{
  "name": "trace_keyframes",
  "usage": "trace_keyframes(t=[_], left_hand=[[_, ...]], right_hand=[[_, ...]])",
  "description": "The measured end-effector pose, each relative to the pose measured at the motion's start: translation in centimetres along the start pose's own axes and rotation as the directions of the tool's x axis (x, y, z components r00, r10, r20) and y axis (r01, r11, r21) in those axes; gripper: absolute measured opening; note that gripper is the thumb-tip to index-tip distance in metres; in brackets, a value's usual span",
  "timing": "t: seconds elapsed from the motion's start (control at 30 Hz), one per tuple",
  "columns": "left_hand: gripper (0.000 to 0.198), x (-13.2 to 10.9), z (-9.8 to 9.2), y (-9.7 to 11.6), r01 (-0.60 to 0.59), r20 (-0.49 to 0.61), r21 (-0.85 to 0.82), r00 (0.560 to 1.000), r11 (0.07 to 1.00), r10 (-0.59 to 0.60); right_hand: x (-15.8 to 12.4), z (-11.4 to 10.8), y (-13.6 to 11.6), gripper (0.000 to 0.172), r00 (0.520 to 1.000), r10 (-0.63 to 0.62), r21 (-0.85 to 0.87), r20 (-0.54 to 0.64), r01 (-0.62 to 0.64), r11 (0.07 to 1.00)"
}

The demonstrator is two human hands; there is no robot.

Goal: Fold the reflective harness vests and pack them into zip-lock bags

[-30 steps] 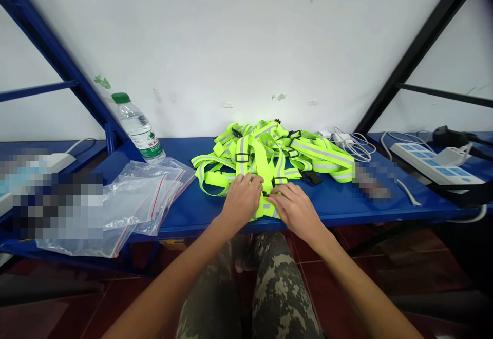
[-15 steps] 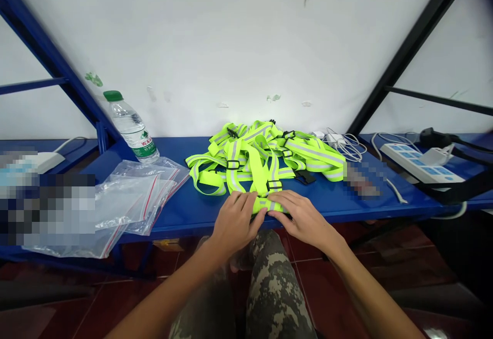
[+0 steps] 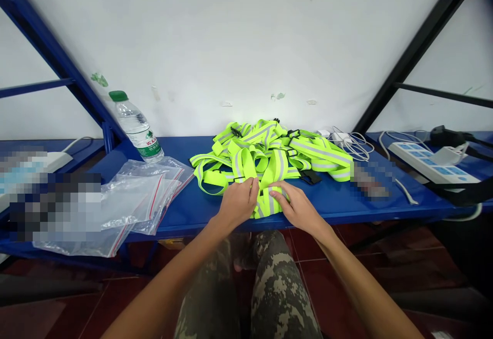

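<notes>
Along the front edge of the blue worktop (image 3: 327, 200), the left hand (image 3: 238, 203) pinches a neon-yellow reflective strap (image 3: 267, 203), its fingers curled over the webbing. This strap belongs to a tangled pile of hi-vis strap vests (image 3: 265, 149). The right hand (image 3: 298, 208) lies across the same strap with bent fingers, though whether it grips cannot be told. Beyond the pile sit white charger cables (image 3: 352, 145) and a power strip (image 3: 433, 169); to its left, clear zip bags (image 3: 142, 200) lie beside a green-capped water bottle (image 3: 134, 126).
</notes>
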State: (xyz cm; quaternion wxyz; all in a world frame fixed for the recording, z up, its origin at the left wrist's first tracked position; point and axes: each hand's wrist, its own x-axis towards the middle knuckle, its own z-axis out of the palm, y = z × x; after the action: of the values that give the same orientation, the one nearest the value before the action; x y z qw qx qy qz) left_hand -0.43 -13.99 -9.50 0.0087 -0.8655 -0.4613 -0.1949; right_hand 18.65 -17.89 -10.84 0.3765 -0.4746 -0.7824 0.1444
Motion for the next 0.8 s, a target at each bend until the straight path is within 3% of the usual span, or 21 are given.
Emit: trace_keyframes(t=[0.1, 0.17, 0.27, 0.37, 0.47, 0.53, 0.63, 0.73, 0.8], left_hand=[[0.033, 0.4, 0.1, 0.1, -0.067, 0.078, 0.067, 0.995, 0.995, 0.062], [0.033, 0.6, -0.1, 0.4, -0.019, 0.098, 0.087, 0.995, 0.996, 0.011], [0.032, 1.1, -0.4, 0.8, 0.044, 0.045, 0.057, 0.998, 0.997, -0.046], [0.024, 2.0, -0.4, 0.5, -0.044, 0.006, -0.193, 0.999, 0.98, 0.046], [0.021, 3.1, -0.2, -0.3, 0.01, 0.005, -0.433, 1.0, 0.901, -0.009], [0.021, 3.5, -0.2, -0.6, 0.046, -0.12, -0.354, 0.988, 0.934, -0.094], [0.022, 2.9, -0.4, -0.4, 0.142, -0.362, -0.098, 0.917, 0.985, -0.168], [0.025, 0.4, -1.1, 0.5, 0.237, -0.408, -0.058, 0.881, 0.97, -0.24], [0.025, -1.8, -1.5, 1.0, 0.162, -0.406, -0.051, 0.898, 0.985, -0.169]], right_hand=[[-0.1, 0.5, 0.1, 0.025, 0.996, -0.06, -0.07, -0.07, 0.055, 0.996], [-0.2, 0.8, 0.1, 0.026, 0.993, -0.081, -0.14, -0.08, 0.069, 0.988], [-0.2, 1.0, 0.2, 0.025, 0.992, -0.106, -0.189, -0.069, 0.091, 0.978], [-0.2, 1.0, 0.2, 0.026, 0.994, -0.101, -0.183, -0.049, 0.09, 0.979], [-0.1, 1.0, 0.2, 0.028, 0.995, -0.093, -0.175, -0.031, 0.086, 0.981], [0.0, 0.9, 0.1, 0.029, 0.995, -0.094, -0.176, -0.033, 0.087, 0.981], [0.0, 1.0, 0.1, 0.029, 0.995, -0.092, -0.187, -0.043, 0.082, 0.979], [0.0, 1.1, 0.1, 0.029, 0.993, -0.09, -0.199, -0.073, 0.074, 0.977], [-0.1, 1.2, 0.1, 0.028, 0.992, -0.089, -0.203, -0.092, 0.069, 0.977]])
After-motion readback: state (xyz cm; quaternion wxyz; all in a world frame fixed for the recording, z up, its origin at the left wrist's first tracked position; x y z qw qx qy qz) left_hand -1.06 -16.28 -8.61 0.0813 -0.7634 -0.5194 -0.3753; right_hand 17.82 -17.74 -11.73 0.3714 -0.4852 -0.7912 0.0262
